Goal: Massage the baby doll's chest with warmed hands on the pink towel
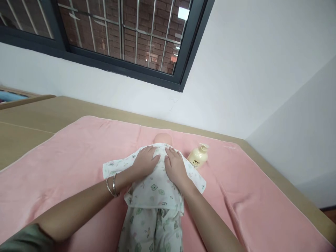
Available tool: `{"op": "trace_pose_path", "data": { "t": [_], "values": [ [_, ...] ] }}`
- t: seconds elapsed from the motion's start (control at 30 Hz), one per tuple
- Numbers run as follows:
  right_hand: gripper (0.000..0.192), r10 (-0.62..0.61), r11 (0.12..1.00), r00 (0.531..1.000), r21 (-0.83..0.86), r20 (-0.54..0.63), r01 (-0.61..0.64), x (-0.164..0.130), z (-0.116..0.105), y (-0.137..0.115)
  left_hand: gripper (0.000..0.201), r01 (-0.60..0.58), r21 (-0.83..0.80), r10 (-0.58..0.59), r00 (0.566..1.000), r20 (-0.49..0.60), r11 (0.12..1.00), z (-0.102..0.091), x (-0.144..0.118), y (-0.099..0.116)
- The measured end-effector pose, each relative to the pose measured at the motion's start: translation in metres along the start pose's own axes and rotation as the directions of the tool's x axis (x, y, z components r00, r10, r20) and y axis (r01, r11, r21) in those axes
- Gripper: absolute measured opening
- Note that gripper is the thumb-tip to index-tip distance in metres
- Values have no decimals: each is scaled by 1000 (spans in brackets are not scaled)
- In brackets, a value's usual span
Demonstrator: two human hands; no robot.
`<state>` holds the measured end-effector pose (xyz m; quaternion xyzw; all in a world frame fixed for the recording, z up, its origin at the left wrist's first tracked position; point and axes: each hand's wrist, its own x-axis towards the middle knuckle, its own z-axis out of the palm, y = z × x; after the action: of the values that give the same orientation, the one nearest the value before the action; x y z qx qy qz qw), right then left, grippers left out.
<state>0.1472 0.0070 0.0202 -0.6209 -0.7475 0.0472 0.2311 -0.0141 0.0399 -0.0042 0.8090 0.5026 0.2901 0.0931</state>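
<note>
Two bare forearms reach forward from the lower edge of the head view, converging on a baby doll (pixel 154 196) that lies on a pink blanket (pixel 65 157). The left hand (pixel 145 161) rests flat on the doll's upper torso, palm down, fingers extended and slightly spread, pointing away from the person; it grips nothing. The right hand (pixel 175 166) lies just beside it in the same pose, palm down and open, fingers pressed to the cloth. The two hands sit side by side, close but not clearly touching. Two thin metal bangles (pixel 112 186) circle the left wrist, and a grey-green sleeve (pixel 26 239) shows at the lower left corner.

The doll wears a soft white printed outfit (pixel 154 210) dotted with small green cartoon animals, its loose sleeves fanned out to either side; only the smooth, rounded top of the head (pixel 163 138) shows beyond the fingertips. The blanket looks plush and fleecy, with pale trim, spread over a tan, flat surface (pixel 39 115). Near the doll's head, to the right, stands a cream-coloured pump bottle (pixel 198 156), glossy and rounded, apart from both hands. Behind are a white wall (pixel 249 70) and a dark-framed barred window (pixel 126 35).
</note>
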Motion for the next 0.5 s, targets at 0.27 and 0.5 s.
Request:
{"op": "trace_pose_path", "data": {
  "t": [0.27,0.5],
  "values": [
    [44,-68,987,970,127,-235,100,-9,-8,-15,47,61,-236,-106,977,-184,970,11,-6,-8],
    [43,-95,989,992,105,-85,104,-8,-1,-18,53,91,-336,-167,964,-206,938,13,-10,-9]
  ]
}}
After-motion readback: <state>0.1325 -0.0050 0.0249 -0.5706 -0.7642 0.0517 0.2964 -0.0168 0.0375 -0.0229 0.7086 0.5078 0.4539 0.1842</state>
